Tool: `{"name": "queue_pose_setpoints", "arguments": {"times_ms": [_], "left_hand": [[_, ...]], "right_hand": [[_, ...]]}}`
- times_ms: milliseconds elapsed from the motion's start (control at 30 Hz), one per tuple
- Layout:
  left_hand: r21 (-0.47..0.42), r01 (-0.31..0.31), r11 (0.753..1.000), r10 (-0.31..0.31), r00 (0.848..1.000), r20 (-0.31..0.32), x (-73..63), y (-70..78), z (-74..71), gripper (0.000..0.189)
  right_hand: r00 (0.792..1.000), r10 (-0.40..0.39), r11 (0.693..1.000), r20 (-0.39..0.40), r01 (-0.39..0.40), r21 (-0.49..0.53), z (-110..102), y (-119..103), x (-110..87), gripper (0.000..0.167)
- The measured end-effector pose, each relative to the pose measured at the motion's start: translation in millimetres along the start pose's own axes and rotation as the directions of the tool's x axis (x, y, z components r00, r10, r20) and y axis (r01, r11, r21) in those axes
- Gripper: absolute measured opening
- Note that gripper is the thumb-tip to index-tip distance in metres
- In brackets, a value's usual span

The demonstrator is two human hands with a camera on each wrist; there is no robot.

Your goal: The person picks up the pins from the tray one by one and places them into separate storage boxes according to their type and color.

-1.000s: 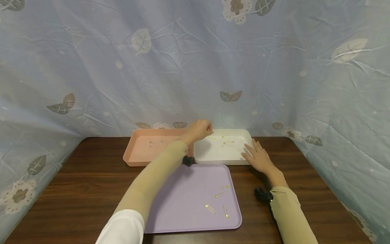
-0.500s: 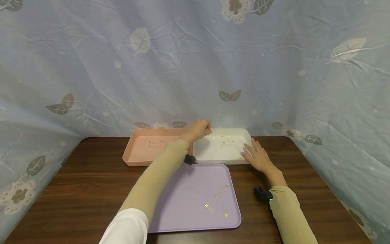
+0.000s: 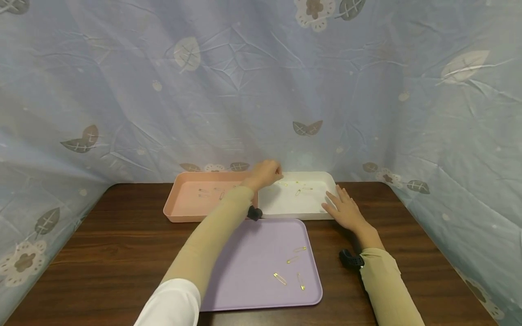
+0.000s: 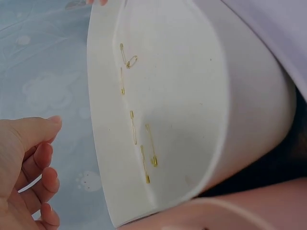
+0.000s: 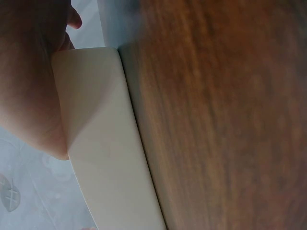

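Observation:
My left hand (image 3: 266, 174) hovers over the back of the white tray (image 3: 285, 208), near where it meets the pink tray (image 3: 179, 206). In the left wrist view, that hand (image 4: 29, 167) has loosely bent fingers and nothing visible in them. It is apart from the gold safety pins (image 4: 134, 128) lying on the white tray's floor. My right hand (image 3: 347, 213) rests at the white tray's right rim, fingers spread. In the right wrist view, the right hand (image 5: 31, 91) lies over the tray's outer wall (image 5: 105, 139), its fingertips mostly hidden.
Several silver safety pins (image 3: 203, 190) lie in the pink tray, partly hidden by the left arm. In front, a lilac tray (image 3: 253, 271) bears several gold safety pins (image 3: 279, 279) on its right side. A patterned cloth (image 3: 244, 90) hangs behind the wooden table (image 3: 106, 244).
Both hands stay almost where they were, the left above the back of the white tray and the right at its rim. The view shifts very slightly; no pins visibly move.

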State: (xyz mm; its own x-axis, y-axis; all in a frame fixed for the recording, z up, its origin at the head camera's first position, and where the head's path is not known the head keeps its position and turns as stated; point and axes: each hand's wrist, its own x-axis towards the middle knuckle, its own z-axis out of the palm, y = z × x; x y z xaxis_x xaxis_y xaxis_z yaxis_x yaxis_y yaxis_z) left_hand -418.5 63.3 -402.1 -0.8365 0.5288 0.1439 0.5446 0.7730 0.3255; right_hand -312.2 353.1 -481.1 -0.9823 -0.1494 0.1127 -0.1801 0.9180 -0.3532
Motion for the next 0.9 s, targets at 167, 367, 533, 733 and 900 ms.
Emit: {"name": "queue_pose_setpoints", "arguments": {"times_ms": [167,367,533,733,900], "left_hand": [[0.003,0.002,1.0,-0.002,1.0,0.008,-4.5,1.6,-1.1,0.016],[0.0,0.001,1.0,-0.001,1.0,-0.004,-9.7,2.8,-2.7,0.015],[0.022,-0.045,0.999,0.045,0.999,0.005,-17.1,2.0,-5.6,0.014],[0.038,-0.096,0.995,0.095,0.995,0.011,-29.5,3.1,-8.5,0.014],[0.037,-0.121,0.992,0.12,0.993,0.019,-40.9,7.6,-8.9,0.015]], "right_hand": [[1.0,-0.001,1.0,-0.004,0.001,-0.006,-0.7,-1.0,-0.6,0.065],[1.0,-0.002,1.0,-0.007,0.002,-0.012,-2.4,-3.2,-1.3,0.064],[1.0,-0.004,1.0,-0.01,0.004,0.003,-1.4,-3.3,-1.3,0.065],[1.0,-0.006,1.0,-0.011,0.006,0.005,-0.8,-2.1,-0.8,0.065],[1.0,-0.001,1.0,-0.01,0.001,0.003,-1.6,-1.2,-0.6,0.064]]}}
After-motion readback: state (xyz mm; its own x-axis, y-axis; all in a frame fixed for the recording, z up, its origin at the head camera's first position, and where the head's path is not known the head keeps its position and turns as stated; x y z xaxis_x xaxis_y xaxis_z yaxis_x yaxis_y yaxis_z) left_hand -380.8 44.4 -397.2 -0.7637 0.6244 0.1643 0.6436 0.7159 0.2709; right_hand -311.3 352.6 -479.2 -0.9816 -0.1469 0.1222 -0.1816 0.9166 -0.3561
